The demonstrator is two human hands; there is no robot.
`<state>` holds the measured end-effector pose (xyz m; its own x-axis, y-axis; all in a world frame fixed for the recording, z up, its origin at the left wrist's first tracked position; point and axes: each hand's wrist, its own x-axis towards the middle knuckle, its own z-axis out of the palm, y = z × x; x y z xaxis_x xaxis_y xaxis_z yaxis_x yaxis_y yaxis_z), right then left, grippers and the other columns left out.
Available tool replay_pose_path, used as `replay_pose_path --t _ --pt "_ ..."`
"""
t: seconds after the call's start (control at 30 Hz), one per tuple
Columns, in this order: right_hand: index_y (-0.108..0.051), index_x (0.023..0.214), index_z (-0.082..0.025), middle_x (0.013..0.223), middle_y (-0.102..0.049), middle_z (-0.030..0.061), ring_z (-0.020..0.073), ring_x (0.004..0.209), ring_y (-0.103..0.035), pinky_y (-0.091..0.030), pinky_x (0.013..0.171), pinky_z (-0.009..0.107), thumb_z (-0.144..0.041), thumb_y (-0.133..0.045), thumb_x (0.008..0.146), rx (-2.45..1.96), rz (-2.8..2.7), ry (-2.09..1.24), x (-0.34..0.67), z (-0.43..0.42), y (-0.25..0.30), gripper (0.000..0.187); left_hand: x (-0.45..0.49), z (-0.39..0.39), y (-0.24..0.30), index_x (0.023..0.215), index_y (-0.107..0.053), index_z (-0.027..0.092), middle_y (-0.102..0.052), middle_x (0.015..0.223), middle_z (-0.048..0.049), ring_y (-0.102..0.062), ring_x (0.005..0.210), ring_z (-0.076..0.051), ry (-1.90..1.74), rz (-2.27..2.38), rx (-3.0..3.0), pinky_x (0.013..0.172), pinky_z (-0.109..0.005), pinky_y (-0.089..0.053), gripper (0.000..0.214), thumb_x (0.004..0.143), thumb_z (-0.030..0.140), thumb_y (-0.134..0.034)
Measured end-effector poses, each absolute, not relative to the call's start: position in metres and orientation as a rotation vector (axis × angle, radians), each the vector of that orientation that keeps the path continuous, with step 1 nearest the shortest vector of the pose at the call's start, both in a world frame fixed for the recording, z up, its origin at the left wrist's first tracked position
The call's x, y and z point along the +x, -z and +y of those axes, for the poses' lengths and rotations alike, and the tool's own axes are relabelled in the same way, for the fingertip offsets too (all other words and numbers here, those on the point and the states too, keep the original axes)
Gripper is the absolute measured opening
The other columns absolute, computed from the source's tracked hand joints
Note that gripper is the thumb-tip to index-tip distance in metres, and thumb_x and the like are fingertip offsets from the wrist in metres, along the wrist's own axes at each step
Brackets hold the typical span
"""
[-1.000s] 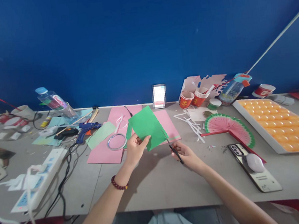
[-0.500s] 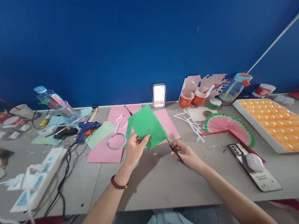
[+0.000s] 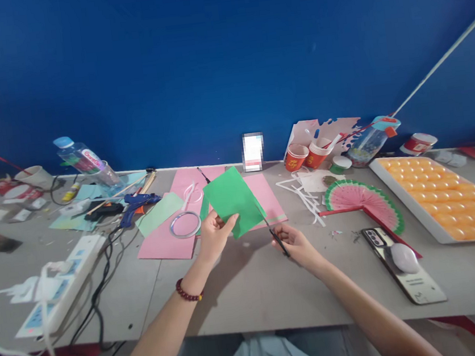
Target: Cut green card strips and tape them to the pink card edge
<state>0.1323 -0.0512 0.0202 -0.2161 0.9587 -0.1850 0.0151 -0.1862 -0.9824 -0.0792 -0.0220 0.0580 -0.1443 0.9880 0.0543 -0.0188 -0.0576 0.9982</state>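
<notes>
1. Hands: left hand (image 3: pixel 213 239) raised above the surface, thumb and fingers pinched shut on the lower edge of a green paper sheet (image 3: pixel 231 200). A bead bracelet (image 3: pixel 188 292) sits on that wrist. The right hand (image 3: pixel 296 245) is closed round the handles of black scissors (image 3: pixel 275 235).
2. Green paper sheet: held in the air, tilted, above the pink paper (image 3: pixel 165 243). The scissor blades meet its lower right edge.
3. Change over the last second: almost none. Both hands, sheet and scissors keep their places, and the view has drifted only slightly. The cut seems to have advanced very little, if at all.
4. Surface (image 3: pixel 250 291), grey, left part: power strip (image 3: pixel 61 284) with cables, blue glue gun (image 3: pixel 137 203), tape ring (image 3: pixel 185 224) lying on the pink paper, tipped water bottle (image 3: pixel 85 161).
5. Surface, right part: red paper cups (image 3: pixel 306 156), white paper strips (image 3: pixel 303 193), watermelon paper fan (image 3: pixel 364 200), phone (image 3: pixel 424 288), white tray (image 3: pixel 405 203) filled with orange balls.
6. Room: plain deep-blue wall (image 3: pixel 224 59) directly behind the surface.
</notes>
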Motion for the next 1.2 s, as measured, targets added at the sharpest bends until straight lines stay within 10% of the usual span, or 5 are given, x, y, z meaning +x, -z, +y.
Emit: replay_pose_path --t 1.2 --pt "-0.051 0.072 -0.019 0.061 -0.050 -0.0052 0.0041 0.047 -0.036 -0.024 0.040 0.018 -0.046 -0.078 0.058 -1.295 -1.234 -1.510 0.1318 -0.0533 -0.0253 0.041 -0.0805 -0.0217 -0.0561 0.068 -0.053 0.017 -0.051 0.053 0.0058 -0.047 0.048 -0.007 -1.331 1.293 1.186 0.044 -0.017 -0.042 0.032 0.063 0.039 -0.075"
